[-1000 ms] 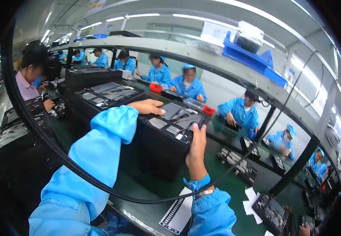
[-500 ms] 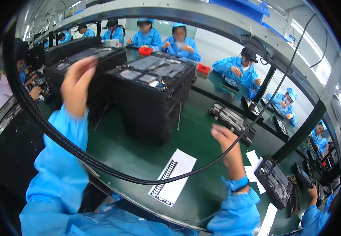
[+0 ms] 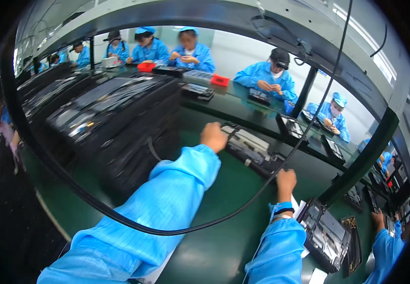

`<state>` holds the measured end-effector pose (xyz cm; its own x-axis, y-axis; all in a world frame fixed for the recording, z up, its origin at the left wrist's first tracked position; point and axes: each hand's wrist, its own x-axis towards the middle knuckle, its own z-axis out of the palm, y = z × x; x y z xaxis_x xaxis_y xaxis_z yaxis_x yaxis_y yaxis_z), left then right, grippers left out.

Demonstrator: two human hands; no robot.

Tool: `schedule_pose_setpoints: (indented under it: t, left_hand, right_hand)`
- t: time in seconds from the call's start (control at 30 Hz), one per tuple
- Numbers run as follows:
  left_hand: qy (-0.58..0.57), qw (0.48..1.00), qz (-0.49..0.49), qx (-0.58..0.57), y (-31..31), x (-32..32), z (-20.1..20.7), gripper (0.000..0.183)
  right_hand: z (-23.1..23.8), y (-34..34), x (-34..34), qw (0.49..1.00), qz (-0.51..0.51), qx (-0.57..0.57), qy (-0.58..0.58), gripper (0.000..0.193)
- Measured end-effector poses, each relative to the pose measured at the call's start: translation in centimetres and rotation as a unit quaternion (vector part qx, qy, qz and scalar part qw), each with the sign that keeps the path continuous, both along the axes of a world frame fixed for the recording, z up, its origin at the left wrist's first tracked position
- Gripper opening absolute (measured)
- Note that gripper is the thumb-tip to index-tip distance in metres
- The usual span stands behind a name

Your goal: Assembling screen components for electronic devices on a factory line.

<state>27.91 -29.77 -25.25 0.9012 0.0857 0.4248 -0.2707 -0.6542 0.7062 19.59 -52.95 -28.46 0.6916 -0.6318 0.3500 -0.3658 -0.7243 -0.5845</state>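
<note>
The likeliest trouble, by judgement, is a tilt of the open black housing (image 3: 265,162), since its pale inner parts (image 3: 251,143) lie uncovered and could slide if one end rose before the other; the dark cable (image 3: 167,232) loops across the view in front of both arms and might snag a sleeve, though its true depth cannot be told; the left sleeve (image 3: 167,189) also passes near the tall black stack (image 3: 136,130), which a careless sweep could jar; the housing lies on the green worktop (image 3: 214,251) between the hands, the left hand (image 3: 214,137) curled at its left end and the right hand (image 3: 287,182) bent-fingered by its right end; whether either has a firm grip cannot be told; a second open unit (image 3: 325,232) sits just beside the right forearm.
</note>
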Motion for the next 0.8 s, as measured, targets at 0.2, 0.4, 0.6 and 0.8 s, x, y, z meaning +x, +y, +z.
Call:
schedule_pose_setpoints:
  t: [0.2,0.4,0.6,0.8]
  left_hand:
    - [0.101,0.976,-0.19,-0.04,-0.7,12.6,-5.7,0.043]
    - [0.142,0.941,-0.284,-0.121,-0.8,13.7,-6.7,0.041]
    - [0.085,0.907,-0.284,-0.3,-0.4,9.6,-4.3,0.055]
    - [-0.053,0.9,-0.296,-0.316,2.6,-1.0,5.0,0.046]
  right_hand:
    - [-3.1,-1.8,6.3,0.993,0.067,0.095,-0.002,0.043]
    - [-5.1,-0.6,8.5,0.932,0.094,0.26,-0.233,0.037]
    - [-2.2,0.7,6.1,0.904,0.091,0.281,-0.31,0.046]
    - [7.7,3.1,-5.7,0.806,0.251,0.379,-0.379,0.042]
